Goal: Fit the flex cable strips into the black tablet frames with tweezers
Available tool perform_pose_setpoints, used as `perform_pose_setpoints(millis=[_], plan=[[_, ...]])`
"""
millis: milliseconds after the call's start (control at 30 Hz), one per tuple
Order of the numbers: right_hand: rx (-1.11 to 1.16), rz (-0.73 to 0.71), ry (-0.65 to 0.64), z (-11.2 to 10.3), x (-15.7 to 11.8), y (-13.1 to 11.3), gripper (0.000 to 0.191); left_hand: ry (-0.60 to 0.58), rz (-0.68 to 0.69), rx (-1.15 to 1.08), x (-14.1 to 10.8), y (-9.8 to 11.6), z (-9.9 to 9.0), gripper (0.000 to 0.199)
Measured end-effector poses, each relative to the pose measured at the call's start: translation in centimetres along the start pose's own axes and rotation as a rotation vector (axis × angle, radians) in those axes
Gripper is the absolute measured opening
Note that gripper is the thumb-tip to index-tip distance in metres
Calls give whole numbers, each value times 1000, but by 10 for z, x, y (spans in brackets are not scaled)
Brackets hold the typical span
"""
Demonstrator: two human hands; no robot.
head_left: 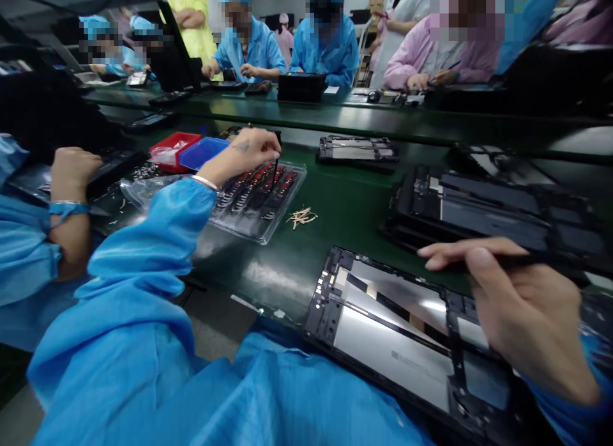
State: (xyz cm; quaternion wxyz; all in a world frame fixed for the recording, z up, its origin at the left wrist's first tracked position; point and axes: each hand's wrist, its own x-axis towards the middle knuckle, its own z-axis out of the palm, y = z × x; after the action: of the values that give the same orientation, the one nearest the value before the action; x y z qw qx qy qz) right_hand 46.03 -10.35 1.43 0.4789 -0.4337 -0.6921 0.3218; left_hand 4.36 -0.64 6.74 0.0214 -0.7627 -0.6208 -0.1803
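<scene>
My left hand (253, 147) is pinched on a slim dark strip (275, 172), held upright over a clear plastic tray (263, 236). Rows of small circuit boards (239, 193) with red and gold parts lie in that tray. In front of me rests an opened tablet (393, 337), its silver battery, flat cables and black frame exposed. Above the tablet's right part is my right hand (527, 312), its fingers closed around a dark, slender, pen-like tool (514, 261). The tool's tip cannot be made out.
Stacked opened tablets (498, 209) stand at the right, with another tablet (357, 149) farther back. Tan strips (301, 217) lie beside the tray. Red (175, 149) and blue bins (204, 153) sit behind it. A co-worker's arm (71, 203) is at left; several people work across the bench.
</scene>
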Motion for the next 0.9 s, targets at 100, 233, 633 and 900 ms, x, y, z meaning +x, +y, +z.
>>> perform_pose_setpoints(millis=[100, 233, 633, 900], plan=[[459, 292, -284, 27, 6, -15, 24, 144, 205, 36, -28, 75, -14, 22], [745, 511, -428, 56, 9, -13, 38, 259, 788, 271, -75, 158, 10, 33], [655, 492, -266, 52, 1, -7, 27, 504, 1293, 294, -89, 184, 56, 18], [296, 167, -217, 50, 3, -7, 21, 438, 867, 77, -87, 174, 57, 11]])
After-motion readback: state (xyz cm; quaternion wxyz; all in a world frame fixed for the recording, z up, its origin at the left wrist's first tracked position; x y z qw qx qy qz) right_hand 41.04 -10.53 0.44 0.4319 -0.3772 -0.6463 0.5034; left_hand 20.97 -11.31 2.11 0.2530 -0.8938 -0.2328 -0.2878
